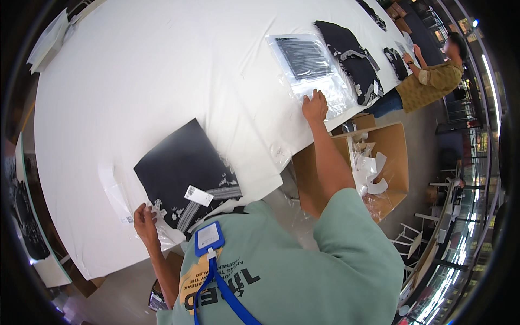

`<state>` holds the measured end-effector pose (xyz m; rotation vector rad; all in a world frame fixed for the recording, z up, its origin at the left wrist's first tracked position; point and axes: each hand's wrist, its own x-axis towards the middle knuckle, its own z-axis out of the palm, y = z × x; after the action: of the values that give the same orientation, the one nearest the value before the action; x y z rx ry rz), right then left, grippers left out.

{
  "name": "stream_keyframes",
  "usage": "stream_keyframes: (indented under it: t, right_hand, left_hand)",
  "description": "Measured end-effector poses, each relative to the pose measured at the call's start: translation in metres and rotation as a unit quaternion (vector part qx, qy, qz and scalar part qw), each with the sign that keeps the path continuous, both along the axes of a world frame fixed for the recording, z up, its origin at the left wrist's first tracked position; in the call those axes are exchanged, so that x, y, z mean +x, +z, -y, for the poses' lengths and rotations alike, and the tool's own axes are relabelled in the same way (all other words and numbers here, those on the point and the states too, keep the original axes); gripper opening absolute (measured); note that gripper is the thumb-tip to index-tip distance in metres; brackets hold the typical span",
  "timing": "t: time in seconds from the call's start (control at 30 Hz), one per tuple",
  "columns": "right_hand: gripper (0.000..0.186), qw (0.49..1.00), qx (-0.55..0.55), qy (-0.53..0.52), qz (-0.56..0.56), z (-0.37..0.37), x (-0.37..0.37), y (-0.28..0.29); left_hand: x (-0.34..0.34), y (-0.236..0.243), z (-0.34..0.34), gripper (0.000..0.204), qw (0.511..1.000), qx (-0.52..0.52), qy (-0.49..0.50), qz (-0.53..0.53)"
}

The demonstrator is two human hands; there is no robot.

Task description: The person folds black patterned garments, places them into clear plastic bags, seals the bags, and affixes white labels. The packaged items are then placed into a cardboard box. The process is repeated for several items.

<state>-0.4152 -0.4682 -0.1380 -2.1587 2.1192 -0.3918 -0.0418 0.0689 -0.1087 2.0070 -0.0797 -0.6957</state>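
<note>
A black folded garment [181, 162] with a white and grey floral border lies in front of me on the white-covered table. A white hang tag [199, 195] rests on it. At its near left corner is my left hand [145, 223], fingers loosely bent and apart, beside the garment's edge and some clear plastic. My right hand [315, 106] reaches forward to the right. Its fingers are slightly spread on the near part of a pile of clear plastic bags [338, 89], with a dark printed panel showing in the top one.
More black patterned garments [352, 62] lie beyond the bags. A cardboard box [398, 157] with plastic and paper scraps stands below the table's right edge. A white strip [112, 189] lies left of the garment. Another person [433, 81] works at the far right.
</note>
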Motion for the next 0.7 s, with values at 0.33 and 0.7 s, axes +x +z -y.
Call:
stream_keyframes:
  t: [0.33, 0.7]
  right_hand:
    - [0.065, 0.994, 0.096, -0.025, -0.048, 0.034, -0.012, -0.027]
    - [0.018, 0.998, -0.017, -0.061, 0.014, 0.041, -0.011, -0.019]
  left_hand:
    - [-0.005, -0.002, 0.003, 0.031, 0.999, -0.022, 0.026, 0.032]
    - [-0.003, -0.009, 0.009, 0.032, 0.998, -0.024, -0.006, 0.056]
